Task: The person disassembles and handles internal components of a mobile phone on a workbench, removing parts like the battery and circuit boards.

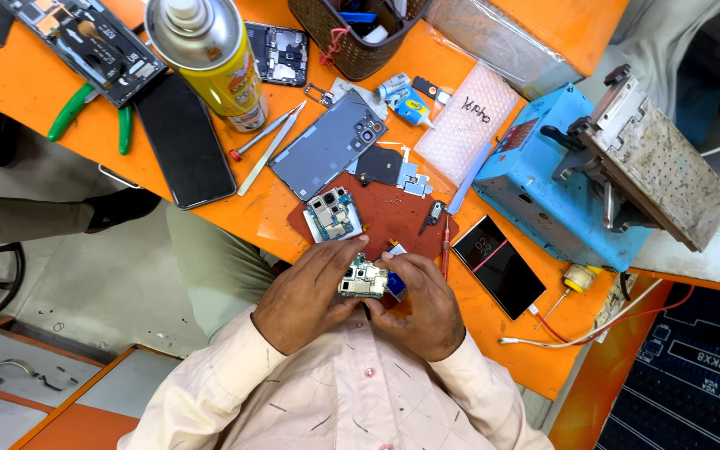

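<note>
Both of my hands meet over the near edge of the orange table [35, 83]. My left hand [303, 293] and my right hand [423, 307] together grip a small phone circuit board [363, 279] with metal shields. A small blue piece [396, 288] sits under my right fingers beside the board. Just beyond the hands lies a dark red work mat [397, 218] with a second circuit board with camera modules [332, 214] on it. A grey phone back cover [327, 147] lies past the mat.
A black phone [185, 137], a yellow spray can [210, 54], green-handled pliers [85, 108] and tweezers [272, 146] lie to the left. On the right stand a blue machine [543, 183] and a lit phone [497, 267]. A red screwdriver [446, 250] lies near my right hand.
</note>
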